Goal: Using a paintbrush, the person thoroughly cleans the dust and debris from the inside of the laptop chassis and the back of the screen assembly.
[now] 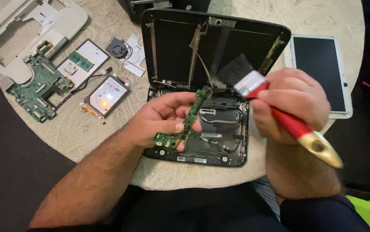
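The narrow green board [188, 121], pinched in the left hand [161, 120], is best kept steady over the laptop [202, 150] while the brush [275, 105], gripped by the right hand [292, 103], is swept lightly along it.

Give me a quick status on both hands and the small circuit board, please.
Left hand grips narrow green circuit board. Right hand holds red-handled brush. Both above opened laptop base; nothing between.

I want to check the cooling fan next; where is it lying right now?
In the head view the small black fan lies upper left on the table, between the green memory module's plate and the open laptop shell.
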